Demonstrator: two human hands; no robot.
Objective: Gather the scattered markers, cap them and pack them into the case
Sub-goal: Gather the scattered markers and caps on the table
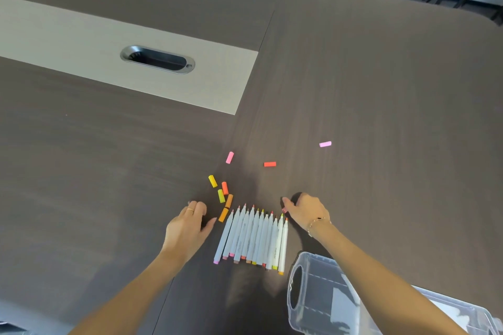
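Twelve uncapped markers (251, 238) lie gathered between slack, empty hands, left (187, 226) and right (307, 212); capping from loose caps (221, 196) seemingly comes next.

Open tabletop (381, 95) is found beyond and to both sides of the marker row (253, 239). Loose caps (221, 196) are clustered just left-front of it; the clear case (326, 294) obstructs the near right.

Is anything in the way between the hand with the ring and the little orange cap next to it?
No. Only bare dark wooden table lies between the left hand and the nearest small orange plastic cap.
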